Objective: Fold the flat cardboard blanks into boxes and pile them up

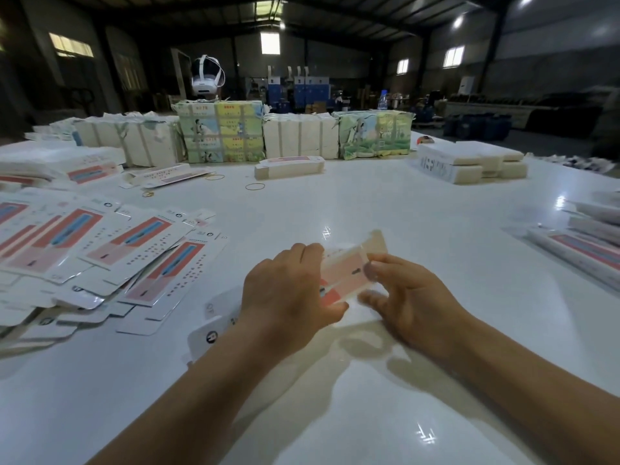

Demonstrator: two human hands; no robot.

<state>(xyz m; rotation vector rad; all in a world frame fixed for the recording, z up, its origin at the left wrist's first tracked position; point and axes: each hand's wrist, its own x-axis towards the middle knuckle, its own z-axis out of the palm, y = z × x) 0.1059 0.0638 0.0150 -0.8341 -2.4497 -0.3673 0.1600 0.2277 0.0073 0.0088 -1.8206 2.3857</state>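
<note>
Both forearms reach in over the glossy white tabletop (402,209), hands close together on one cardboard blank (345,273) held just above the surface at centre. Left hand (288,290) curls over its near-left end, right hand (409,297) pinches the right edge with thumb and fingers; likely squaring it open along pre-creased folds, though blur hides the exact fold. Thin printed card, pink-red panel, plain buff inside. Loose fan of flat blanks (100,256) lies within left reach. Folded boxes (590,253) stacked at right edge. Strapped bundles (221,132) line the far side; rubber bands (255,186) lie scattered near them.
</note>
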